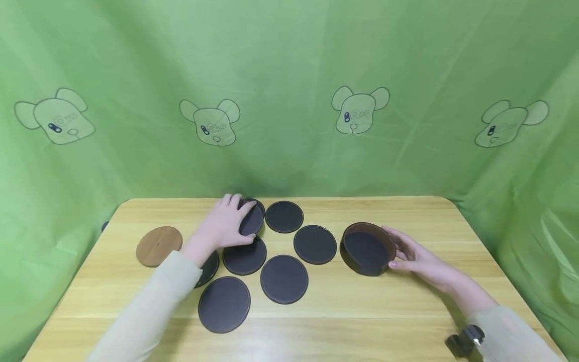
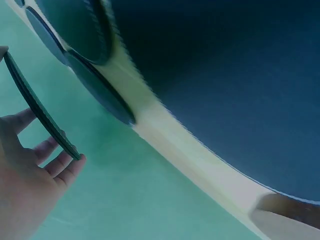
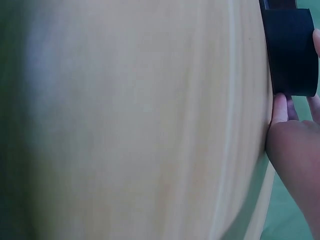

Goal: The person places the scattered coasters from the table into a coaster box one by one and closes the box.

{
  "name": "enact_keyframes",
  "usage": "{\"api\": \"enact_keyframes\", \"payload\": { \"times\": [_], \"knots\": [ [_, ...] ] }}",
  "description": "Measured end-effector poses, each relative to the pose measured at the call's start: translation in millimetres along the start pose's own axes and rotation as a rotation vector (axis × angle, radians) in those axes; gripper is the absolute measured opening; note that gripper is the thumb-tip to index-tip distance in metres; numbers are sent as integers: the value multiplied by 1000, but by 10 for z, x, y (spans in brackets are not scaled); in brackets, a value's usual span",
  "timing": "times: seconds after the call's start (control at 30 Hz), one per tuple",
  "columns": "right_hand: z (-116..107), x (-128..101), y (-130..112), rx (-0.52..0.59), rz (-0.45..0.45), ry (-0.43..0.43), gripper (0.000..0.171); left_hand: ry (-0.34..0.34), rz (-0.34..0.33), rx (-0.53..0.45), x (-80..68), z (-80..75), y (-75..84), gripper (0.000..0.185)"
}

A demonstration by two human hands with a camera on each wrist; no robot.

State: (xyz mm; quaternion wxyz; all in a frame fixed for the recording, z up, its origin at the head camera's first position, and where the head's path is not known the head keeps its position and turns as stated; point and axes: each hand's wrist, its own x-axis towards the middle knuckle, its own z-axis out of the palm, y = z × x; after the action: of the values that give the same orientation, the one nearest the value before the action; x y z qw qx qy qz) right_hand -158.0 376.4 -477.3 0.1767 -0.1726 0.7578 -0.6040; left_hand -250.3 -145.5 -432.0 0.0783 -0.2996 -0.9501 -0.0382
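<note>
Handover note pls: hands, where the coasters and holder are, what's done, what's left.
Left hand: gripping a dark coaster at the far side of the table, one edge lifted.
Right hand: holding the round holder, tilted with its opening toward the coasters.
Flat on the table: five dark coasters in plain view, one more partly hidden under the left sleeve. A wooden disc lies apart on the left.
Done: the holder looks empty, so apparently none stowed.
Left: probably all the coasters, starting with the gripped one.
</note>
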Motion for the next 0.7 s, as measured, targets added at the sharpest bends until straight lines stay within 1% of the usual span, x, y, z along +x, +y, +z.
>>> {"api": "enact_keyframes", "payload": {
  "times": [0.2, 0.4, 0.57, 0.7],
  "knots": [
    [10, 23, 17, 13, -6, -6, 88, 29, 79, -1, 82, 2, 198, 89],
    [-2, 20, 24, -3, 12, 1, 88, 19, 137, -9, 197, 0, 409, 90],
    [-15, 25, 31, 0, 21, 0, 88, -8, 174, 17, 321, 21, 587, 90],
    [-19, 26, 30, 13, 21, -1, 87, 3, 208, 20, 415, 28, 748, 89]
  ]
}}
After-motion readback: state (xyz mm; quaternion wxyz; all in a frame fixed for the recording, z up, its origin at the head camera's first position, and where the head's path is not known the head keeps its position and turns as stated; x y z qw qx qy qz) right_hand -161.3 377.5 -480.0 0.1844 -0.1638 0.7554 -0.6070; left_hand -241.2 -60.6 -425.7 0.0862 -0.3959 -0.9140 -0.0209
